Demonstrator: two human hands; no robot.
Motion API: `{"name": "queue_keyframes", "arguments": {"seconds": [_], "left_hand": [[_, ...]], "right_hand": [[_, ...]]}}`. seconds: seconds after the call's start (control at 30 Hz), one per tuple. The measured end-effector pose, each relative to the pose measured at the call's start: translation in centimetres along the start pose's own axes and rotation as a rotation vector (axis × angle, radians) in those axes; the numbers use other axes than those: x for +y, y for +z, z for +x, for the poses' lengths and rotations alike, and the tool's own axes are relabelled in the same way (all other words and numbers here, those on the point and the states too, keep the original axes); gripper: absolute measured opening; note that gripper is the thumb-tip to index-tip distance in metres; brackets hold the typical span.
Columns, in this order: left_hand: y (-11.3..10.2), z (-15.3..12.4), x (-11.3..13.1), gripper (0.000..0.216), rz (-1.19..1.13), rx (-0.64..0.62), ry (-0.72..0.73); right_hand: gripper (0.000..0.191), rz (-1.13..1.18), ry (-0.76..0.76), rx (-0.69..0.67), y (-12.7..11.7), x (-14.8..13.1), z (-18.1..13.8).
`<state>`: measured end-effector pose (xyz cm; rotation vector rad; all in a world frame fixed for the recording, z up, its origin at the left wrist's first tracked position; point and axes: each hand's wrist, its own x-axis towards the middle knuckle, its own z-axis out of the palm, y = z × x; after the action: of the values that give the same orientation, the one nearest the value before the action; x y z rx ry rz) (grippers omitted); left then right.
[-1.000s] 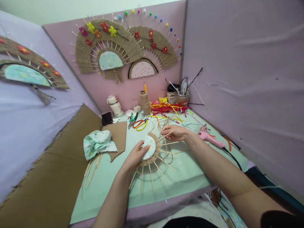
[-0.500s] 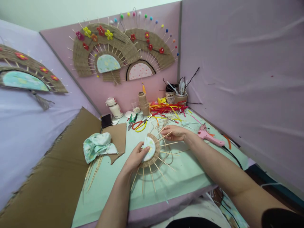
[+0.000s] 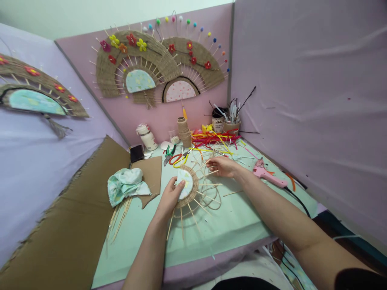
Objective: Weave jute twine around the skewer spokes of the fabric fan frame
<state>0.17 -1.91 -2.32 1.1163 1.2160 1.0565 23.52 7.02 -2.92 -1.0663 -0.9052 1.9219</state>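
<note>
A half-made fan (image 3: 188, 189) lies on the mint-green table (image 3: 229, 225): a pale patterned half disc ringed with woven jute, thin wooden sticks fanning out from it. My left hand (image 3: 170, 196) presses on the disc, thumb on top and fingers closed round its edge. My right hand (image 3: 222, 166) hovers at the fan's far right side, its fingers pinched on a strand of jute twine (image 3: 208, 193) among the sticks. Loose twine loops lie between the sticks.
Crumpled mint fabric (image 3: 127, 184) and spare sticks (image 3: 119, 215) lie left, on brown cardboard (image 3: 75, 217). Scissors (image 3: 178, 158), twine spools (image 3: 184, 129), coloured pipe cleaners (image 3: 214, 139), tool cups (image 3: 225, 121) stand behind. A pink glue gun (image 3: 267, 173) lies right. Finished fans (image 3: 157, 64) hang on the pink wall.
The fan has shifted slightly up and left under my left hand. My right hand has drawn the twine a little further back among the sticks.
</note>
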Motion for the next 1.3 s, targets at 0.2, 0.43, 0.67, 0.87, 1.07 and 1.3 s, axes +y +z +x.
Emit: {"name": "queue_keyframes", "arguments": {"seconds": [0.2, 0.43, 0.67, 0.87, 1.07, 1.3], "left_hand": [[0.1, -0.1, 0.1, 0.044, -0.01, 0.023, -0.001], [0.2, 0.2, -0.1, 0.045, 0.009, 0.037, -0.003], [0.4, 0.0, -0.2, 0.045, 0.093, 0.027, 0.016], [0.5, 0.0, -0.4, 0.045, 0.146, 0.023, 0.035], [0.6, 0.0, -0.4, 0.045, 0.145, 0.01, 0.033], [0.8, -0.2, 0.0, 0.046, 0.153, 0.024, 0.021]], "right_hand": [[0.014, -0.084, 0.006, -0.027, 0.5, 0.2, -0.2], [0.013, -0.164, -0.011, -0.055, 1.0, 0.1, -0.5], [0.032, -0.214, 0.0, 0.0, 1.2, 1.4, 0.3], [0.024, -0.223, -0.047, 0.054, 1.3, 2.0, 0.6], [0.02, -0.259, -0.073, 0.073, 1.5, 1.8, 0.3], [0.019, -0.285, -0.067, 0.081, 1.5, 1.8, 0.3]]}}
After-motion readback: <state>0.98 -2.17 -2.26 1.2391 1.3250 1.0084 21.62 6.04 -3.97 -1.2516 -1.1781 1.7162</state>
